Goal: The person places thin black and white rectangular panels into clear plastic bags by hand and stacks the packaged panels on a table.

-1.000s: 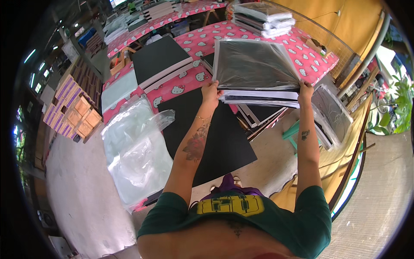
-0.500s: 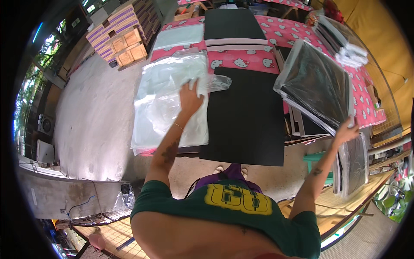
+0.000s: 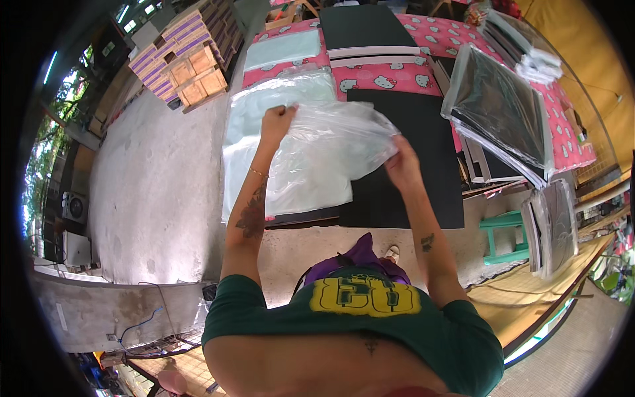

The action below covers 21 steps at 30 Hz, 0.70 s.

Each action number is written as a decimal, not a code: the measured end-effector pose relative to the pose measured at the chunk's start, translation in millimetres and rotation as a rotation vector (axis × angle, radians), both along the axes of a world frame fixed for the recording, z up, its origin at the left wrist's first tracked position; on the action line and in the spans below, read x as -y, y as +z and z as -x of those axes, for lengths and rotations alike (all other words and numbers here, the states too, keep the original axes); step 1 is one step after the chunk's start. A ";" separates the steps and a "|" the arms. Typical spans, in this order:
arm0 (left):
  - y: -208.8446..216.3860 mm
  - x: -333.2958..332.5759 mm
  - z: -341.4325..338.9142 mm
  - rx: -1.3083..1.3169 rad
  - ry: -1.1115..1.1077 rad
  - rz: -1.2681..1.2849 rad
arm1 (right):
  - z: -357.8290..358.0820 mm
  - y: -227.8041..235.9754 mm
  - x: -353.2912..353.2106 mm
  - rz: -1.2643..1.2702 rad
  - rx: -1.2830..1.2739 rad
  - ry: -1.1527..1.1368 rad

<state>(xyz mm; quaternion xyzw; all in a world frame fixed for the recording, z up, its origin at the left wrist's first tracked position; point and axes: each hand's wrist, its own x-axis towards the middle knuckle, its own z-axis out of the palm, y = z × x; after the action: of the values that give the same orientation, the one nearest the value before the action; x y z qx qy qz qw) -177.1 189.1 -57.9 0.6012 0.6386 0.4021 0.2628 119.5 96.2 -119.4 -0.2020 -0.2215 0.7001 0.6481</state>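
Clear plastic bag (image 3: 337, 131), L grip (image 3: 280, 120) clenched on one edge, R grip (image 3: 401, 163) pinching opp. side. Bag stack (image 3: 297, 190) below L grip, blk board (image 3: 434, 147) below R grip.

Grey floor (image 3: 152, 178), 1 green stool (image 3: 506, 220)

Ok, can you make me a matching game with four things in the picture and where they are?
Things:
1. Thin, crinkly clear plastic bag
2. Big black rectangular sheet
3. Green plastic stool
4. Tall stack of brown boxes with purple stripes

Places:
A. On the floor, over on the left
B. Between the left hand and the right hand
C. On the floor, over on the right
D. Lying flat on the table

Pairs: 1-B, 2-D, 3-C, 4-A
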 end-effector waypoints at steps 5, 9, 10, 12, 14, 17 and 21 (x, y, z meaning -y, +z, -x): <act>-52.5 3.4 6.2 -0.170 0.113 0.057 | 19.1 -6.6 35.4 0.160 -0.083 0.056; 11.3 77.7 -81.3 0.082 -0.038 -0.444 | 16.3 3.6 35.6 0.077 0.044 -0.072; 9.9 98.9 -104.8 0.287 -0.257 -0.293 | 20.2 10.8 38.1 0.054 0.050 -0.073; -15.5 118.0 -127.7 0.326 -0.500 -0.257 | 21.3 33.5 46.8 -0.017 0.169 -0.112; -23.7 108.3 -119.4 0.358 -0.446 -0.235 | 8.4 39.2 50.3 -0.076 0.209 -0.209; -18.9 108.5 -126.8 0.422 -0.389 -0.240 | -8.4 39.8 66.4 -0.027 0.155 -0.430; -2.9 129.3 -156.3 0.413 -0.328 -0.327 | 18.8 46.3 103.0 0.312 0.008 -0.374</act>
<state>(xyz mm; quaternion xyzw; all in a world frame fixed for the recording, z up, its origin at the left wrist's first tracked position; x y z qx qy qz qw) -20.7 59.9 -60.7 0.6362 0.3931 0.5653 0.3482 100.6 -6.8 -73.1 -0.3398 -0.0719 0.5929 0.7265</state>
